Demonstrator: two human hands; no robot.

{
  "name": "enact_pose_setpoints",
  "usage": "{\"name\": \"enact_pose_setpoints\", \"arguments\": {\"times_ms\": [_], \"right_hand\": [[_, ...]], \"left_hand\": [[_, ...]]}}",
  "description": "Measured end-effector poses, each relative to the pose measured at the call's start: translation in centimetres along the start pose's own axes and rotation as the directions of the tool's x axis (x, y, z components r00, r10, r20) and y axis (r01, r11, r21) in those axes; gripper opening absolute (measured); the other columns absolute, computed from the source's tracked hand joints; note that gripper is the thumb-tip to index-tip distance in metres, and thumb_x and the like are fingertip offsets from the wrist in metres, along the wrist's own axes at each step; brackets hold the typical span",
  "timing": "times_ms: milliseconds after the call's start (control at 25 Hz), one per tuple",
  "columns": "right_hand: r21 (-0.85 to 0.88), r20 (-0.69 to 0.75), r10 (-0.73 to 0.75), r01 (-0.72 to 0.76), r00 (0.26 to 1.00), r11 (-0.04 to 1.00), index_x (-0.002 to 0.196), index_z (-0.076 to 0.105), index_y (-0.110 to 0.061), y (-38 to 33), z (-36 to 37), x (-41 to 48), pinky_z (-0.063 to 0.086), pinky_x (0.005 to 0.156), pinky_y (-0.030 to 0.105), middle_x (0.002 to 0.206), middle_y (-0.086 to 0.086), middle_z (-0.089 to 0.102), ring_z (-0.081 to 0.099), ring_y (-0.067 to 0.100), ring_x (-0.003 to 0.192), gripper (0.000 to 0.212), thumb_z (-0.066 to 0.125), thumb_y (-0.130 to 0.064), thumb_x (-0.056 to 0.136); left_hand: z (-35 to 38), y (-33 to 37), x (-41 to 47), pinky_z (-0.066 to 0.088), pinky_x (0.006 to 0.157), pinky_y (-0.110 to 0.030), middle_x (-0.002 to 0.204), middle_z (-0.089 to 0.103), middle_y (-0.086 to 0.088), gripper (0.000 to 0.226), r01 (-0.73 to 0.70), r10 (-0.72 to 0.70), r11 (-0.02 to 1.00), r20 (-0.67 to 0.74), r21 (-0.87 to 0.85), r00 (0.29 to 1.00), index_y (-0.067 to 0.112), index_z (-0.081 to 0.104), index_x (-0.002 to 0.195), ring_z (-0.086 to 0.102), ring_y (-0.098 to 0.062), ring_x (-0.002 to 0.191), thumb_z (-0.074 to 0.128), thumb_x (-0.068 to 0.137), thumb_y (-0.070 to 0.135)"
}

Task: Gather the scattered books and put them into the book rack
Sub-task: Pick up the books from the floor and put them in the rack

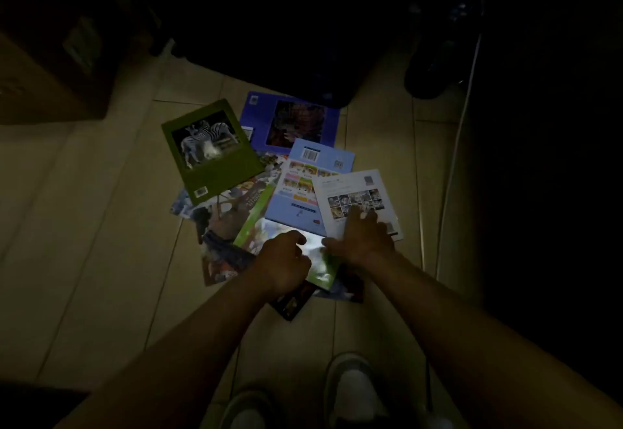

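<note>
Gathering is barely under way: your left hand [286,258] curls on the glossy book [269,226], grip unclear; your right hand [362,236] lies splayed on the white book [354,189]. Next, stack both.

No wording was legible in the dim light, white barcode label [310,154] on pale blue glossy book [281,208], digits blurred

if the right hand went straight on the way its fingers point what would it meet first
The right hand lies with fingers spread on the white book. Going straight on, up and slightly left in the picture, it would probably reach the light blue book that lies partly under the white one. The dim light makes this uncertain.
</note>
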State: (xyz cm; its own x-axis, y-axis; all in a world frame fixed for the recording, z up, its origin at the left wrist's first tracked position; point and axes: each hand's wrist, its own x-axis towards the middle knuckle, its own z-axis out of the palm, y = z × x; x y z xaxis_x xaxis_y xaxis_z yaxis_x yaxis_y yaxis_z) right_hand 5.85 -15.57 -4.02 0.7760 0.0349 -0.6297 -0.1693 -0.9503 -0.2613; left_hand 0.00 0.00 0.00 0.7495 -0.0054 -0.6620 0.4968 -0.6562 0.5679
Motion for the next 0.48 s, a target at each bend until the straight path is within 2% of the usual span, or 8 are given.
{"name": "enact_pose_setpoints", "arguments": {"times_ms": [120, 200, 280, 360, 400, 480], "right_hand": [[-0.121, 0.061, 0.02, -0.013, 0.998, 0.993, 0.156, -0.008, -0.018, -0.4, 2.3, 0.6, 0.019, 0.116, 0.06, 0.161, 0.025, -0.005, 0.005, 0.05, 0.146, 0.107, 0.062, -0.063, 0.087], [-0.133, 0.065, 0.034, -0.025, 0.997, 0.991, 0.156, -0.01, -0.016, -0.5, 3.2, 0.3, 0.015, 0.117, 0.06, 0.162, 0.026, -0.009, 0.0, 0.051, 0.147, 0.101, 0.058, -0.056, 0.092], [-0.181, 0.044, 0.012, -0.004, 0.999, 0.983, 0.156, -0.001, -0.014, -0.6, 3.3, -0.1, 0.021, 0.116, 0.06, 0.161, 0.029, 0.0, 0.01, 0.052, 0.145, 0.091, 0.059, -0.044, 0.095], [-0.247, -0.001, -0.034, 0.033, 0.999, 0.969, 0.153, 0.013, -0.013, -0.7, 3.2, -0.6, 0.034, 0.11, 0.057, 0.155, 0.029, 0.021, 0.03, 0.051, 0.137, 0.082, 0.064, -0.032, 0.092], [-0.268, -0.034, -0.059, 0.048, 0.998, 0.962, 0.15, 0.021, -0.013, -0.7, 3.3, -0.9, 0.039, 0.105, 0.054, 0.15, 0.026, 0.032, 0.039, 0.047, 0.131, 0.078, 0.067, -0.029, 0.089], [-0.319, -0.142, -0.125, 0.074, 0.982, 0.945, 0.143, 0.034, -0.015, -0.5, 3.7, -1.6, 0.044, 0.097, 0.049, 0.137, 0.018, 0.047, 0.05, 0.04, 0.122, 0.072, 0.073, -0.03, 0.084]], "left_hand": [[1.7, -1.2, 1.3, 0.042, 0.065, -0.02, 0.121, 0.058, -0.004, 0.037, 0.038, -0.041, 0.998, -0.065, -0.046, 0.997, 0.014, 0.05, 0.133, 0.055, -0.015, 0.092, 0.052, 0.096, 0.014], [2.3, -1.4, 1.4, 0.042, 0.07, -0.021, 0.113, 0.058, -0.002, 0.035, 0.041, -0.045, 0.997, -0.052, -0.063, 0.998, 0.013, 0.051, 0.131, 0.055, -0.014, 0.092, 0.053, 0.096, 0.015], [2.3, -1.6, 1.4, 0.042, 0.074, -0.022, 0.108, 0.058, -0.001, 0.035, 0.045, -0.05, 0.994, -0.051, -0.098, 0.997, 0.011, 0.051, 0.13, 0.055, -0.014, 0.093, 0.054, 0.096, 0.014], [2.2, -1.8, 1.3, 0.044, 0.074, -0.025, 0.11, 0.059, -0.004, 0.038, 0.044, -0.051, 0.992, -0.06, -0.12, 0.997, 0.01, 0.049, 0.132, 0.057, -0.018, 0.096, 0.054, 0.095, 0.012], [2.1, -2.0, 1.2, 0.046, 0.078, -0.028, 0.117, 0.059, -0.008, 0.042, 0.044, -0.052, 0.99, -0.061, -0.133, 0.997, 0.01, 0.046, 0.135, 0.058, -0.022, 0.102, 0.054, 0.094, 0.01], [1.9, -2.5, 0.7, 0.043, 0.095, -0.034, 0.138, 0.048, -0.013, 0.056, -0.012, 0.004, 0.997, -0.098, -0.074, 0.995, 0.011, 0.037, 0.144, 0.05, -0.028, 0.123, 0.057, 0.092, 0.01]]}}
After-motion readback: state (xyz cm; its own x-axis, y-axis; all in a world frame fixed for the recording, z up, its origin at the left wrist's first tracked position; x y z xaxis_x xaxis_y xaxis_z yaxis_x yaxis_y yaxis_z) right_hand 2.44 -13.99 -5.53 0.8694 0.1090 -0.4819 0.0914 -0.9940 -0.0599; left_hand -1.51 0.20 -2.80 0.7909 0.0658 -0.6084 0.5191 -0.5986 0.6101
